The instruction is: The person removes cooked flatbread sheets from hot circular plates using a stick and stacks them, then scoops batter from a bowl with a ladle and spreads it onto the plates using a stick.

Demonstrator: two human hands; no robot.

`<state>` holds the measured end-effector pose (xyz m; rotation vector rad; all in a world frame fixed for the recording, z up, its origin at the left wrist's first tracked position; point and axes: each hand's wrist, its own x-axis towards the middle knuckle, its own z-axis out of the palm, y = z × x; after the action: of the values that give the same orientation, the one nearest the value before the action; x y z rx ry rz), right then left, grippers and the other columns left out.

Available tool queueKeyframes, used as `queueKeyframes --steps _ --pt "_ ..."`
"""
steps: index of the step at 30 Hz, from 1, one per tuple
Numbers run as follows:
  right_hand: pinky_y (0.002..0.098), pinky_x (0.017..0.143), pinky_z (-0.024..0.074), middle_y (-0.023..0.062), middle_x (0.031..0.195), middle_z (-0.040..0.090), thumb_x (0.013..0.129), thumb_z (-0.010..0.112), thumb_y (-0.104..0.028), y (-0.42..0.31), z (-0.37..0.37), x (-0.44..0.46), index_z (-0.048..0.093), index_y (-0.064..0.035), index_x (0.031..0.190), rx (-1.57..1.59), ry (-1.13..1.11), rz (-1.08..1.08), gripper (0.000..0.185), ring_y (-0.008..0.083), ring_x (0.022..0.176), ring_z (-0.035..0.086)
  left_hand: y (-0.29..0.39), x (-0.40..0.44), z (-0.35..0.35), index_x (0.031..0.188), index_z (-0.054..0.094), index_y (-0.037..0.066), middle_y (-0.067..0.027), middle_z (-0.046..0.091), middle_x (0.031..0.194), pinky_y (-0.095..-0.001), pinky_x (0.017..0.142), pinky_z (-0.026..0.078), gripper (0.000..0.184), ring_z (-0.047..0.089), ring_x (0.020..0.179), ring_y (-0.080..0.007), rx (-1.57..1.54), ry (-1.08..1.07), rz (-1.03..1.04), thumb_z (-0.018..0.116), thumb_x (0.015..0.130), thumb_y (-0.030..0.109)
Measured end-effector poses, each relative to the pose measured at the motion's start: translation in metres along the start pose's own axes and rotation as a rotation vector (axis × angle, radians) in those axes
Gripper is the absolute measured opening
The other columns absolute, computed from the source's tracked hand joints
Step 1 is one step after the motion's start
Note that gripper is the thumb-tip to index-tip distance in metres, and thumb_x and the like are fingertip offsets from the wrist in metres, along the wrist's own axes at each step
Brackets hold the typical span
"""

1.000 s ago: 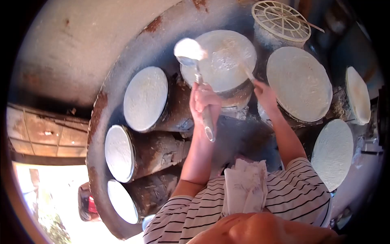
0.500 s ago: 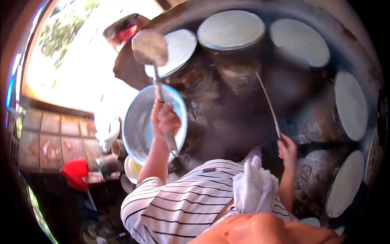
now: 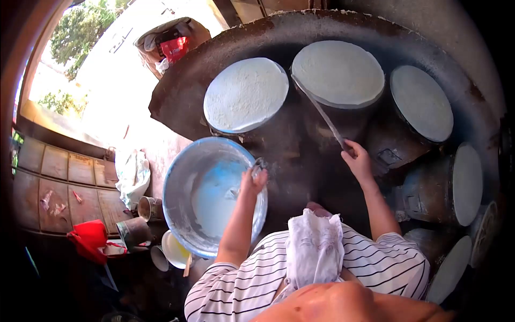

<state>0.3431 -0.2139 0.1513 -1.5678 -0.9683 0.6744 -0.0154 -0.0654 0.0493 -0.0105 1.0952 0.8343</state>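
My left hand (image 3: 253,180) is closed at the right side of a large blue-rimmed basin (image 3: 174,214), which holds white powder or batter. In this hand is the ladle; its handle end (image 3: 260,164) shows above the fist, while its bowl is hard to make out. My right hand (image 3: 358,161) grips a long thin flat stick (image 3: 324,115). The stick's tip reaches the lower left edge of a round white sheet (image 3: 339,72) on a drum-like pot. To its left is another white round sheet (image 3: 247,95) with a rougher surface.
More white-topped pots (image 3: 422,103) curve round to my right, inside a dark raised rim (image 3: 370,24). On the left are a red dustpan-like thing (image 3: 88,240), tin cans (image 3: 150,208), a yellow-white bucket (image 3: 174,251) and a white plastic bag (image 3: 132,177).
My left hand has come down and right from above the basin, with the ladle turned from bowl-up to bowl-down. The stick has swung left to a sheet's edge. The view has shifted.
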Motion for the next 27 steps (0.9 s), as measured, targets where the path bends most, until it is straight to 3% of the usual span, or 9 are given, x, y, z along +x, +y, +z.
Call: queueKeyframes --steps 1,3,4,6,9,10,13,24,27 --pt "0.0198 0.059 0.0414 -0.0044 0.073 0.054 0.081 0.067 -0.006 0.004 0.007 0.021 0.06 -0.0018 0.117 0.027 0.03 0.01 0.036 0.003 0.064 0.047 -0.005 -0.018 0.021 0.131 0.039 0.013 -0.0182 0.056 0.116 -0.0415 0.074 0.054 0.047 0.061 0.091 -0.0305 0.158 0.128 -0.173 0.044 0.095 0.044" --pt "0.0197 0.06 0.0413 -0.0048 0.074 0.054 0.082 0.066 -0.006 0.002 0.01 0.031 0.06 -0.002 0.117 0.053 0.064 0.068 0.036 0.0027 0.065 0.047 -0.001 -0.126 0.075 0.148 0.016 0.02 -0.0165 0.048 0.13 -0.0404 0.071 0.051 0.08 0.06 0.092 -0.0235 0.703 -0.499 -0.212 0.055 0.087 0.054" --pt "0.0196 0.06 0.0411 -0.0051 0.074 0.054 0.082 0.066 -0.006 -0.011 0.011 0.041 0.06 -0.002 0.116 0.062 0.081 0.072 0.035 0.0025 0.065 0.047 -0.004 -0.143 0.086 0.147 0.022 0.017 -0.0152 0.047 0.133 -0.0426 0.083 0.048 0.073 0.058 0.097 -0.0247 0.8 -0.782 -0.287 0.057 0.089 0.044" --pt "0.0196 0.06 0.0408 -0.0048 0.074 0.054 0.083 0.065 -0.006 -0.03 0.012 0.041 0.06 -0.0021 0.116 -0.014 0.082 0.125 0.034 0.0026 0.065 0.046 0.004 -0.182 0.131 0.136 0.044 0.01 -0.0165 0.049 0.13 -0.0399 0.093 0.042 0.057 0.056 0.102 -0.0278 1.238 -1.487 0.289 0.062 0.086 0.032" --pt "0.0192 0.062 0.0416 -0.004 0.077 0.056 0.083 0.066 -0.006 -0.03 0.014 0.02 0.06 -0.0016 0.115 0.035 0.122 0.213 0.033 0.003 0.066 0.048 0.011 -0.196 0.174 0.1 0.064 0.001 -0.0174 0.058 0.114 -0.0369 0.092 0.042 0.028 0.055 0.104 -0.0288 1.293 -1.343 0.131 0.067 0.077 0.017" --pt "0.0191 0.062 0.0421 -0.0037 0.078 0.056 0.083 0.066 -0.005 -0.028 0.011 0.006 0.06 -0.0014 0.115 0.043 0.151 0.191 0.033 0.0031 0.067 0.049 0.014 -0.196 0.185 0.099 0.062 -0.001 -0.0138 0.06 0.109 -0.0329 0.086 0.045 0.025 0.058 0.1 -0.024 1.282 -1.27 0.117 0.066 0.08 0.014" --pt "0.0194 0.066 0.0438 -0.0029 0.081 0.057 0.083 0.066 -0.005 -0.005 -0.003 -0.058 0.059 -0.0015 0.117 0.054 0.325 0.24 0.035 0.0035 0.072 0.053 0.027 -0.231 0.24 0.101 0.064 0.002 -0.0121 0.06 0.113 -0.032 0.094 0.042 0.02 0.06 0.096 -0.0195 1.025 -1.103 -0.212 0.064 0.084 0.012" --pt "0.0204 0.045 0.0366 -0.0027 0.074 0.055 0.085 0.065 -0.014 -0.052 -0.082 -0.277 0.057 -0.0063 0.123 0.053 1.054 0.584 0.04 0.0033 0.056 0.046 -0.241 -0.369 0.239 0.118 0.056 0.005 -0.0133 0.054 0.121 -0.0351 0.095 0.042 0.039 0.053 0.107 -0.0233 0.803 -2.461 -0.667 0.064 0.082 0.019" --pt "0.0205 0.051 0.0411 -0.0007 0.082 0.06 0.083 0.066 -0.009 -0.034 -0.122 -0.344 0.058 -0.0068 0.122 -0.111 1.203 0.527 0.04 0.0045 0.062 0.051 -0.323 -0.423 0.213 0.122 0.053 0.006 -0.0136 0.053 0.123 -0.0359 0.095 0.041 0.044 0.051 0.11 -0.0244 0.631 -2.703 -0.904 0.064 0.082 0.021"
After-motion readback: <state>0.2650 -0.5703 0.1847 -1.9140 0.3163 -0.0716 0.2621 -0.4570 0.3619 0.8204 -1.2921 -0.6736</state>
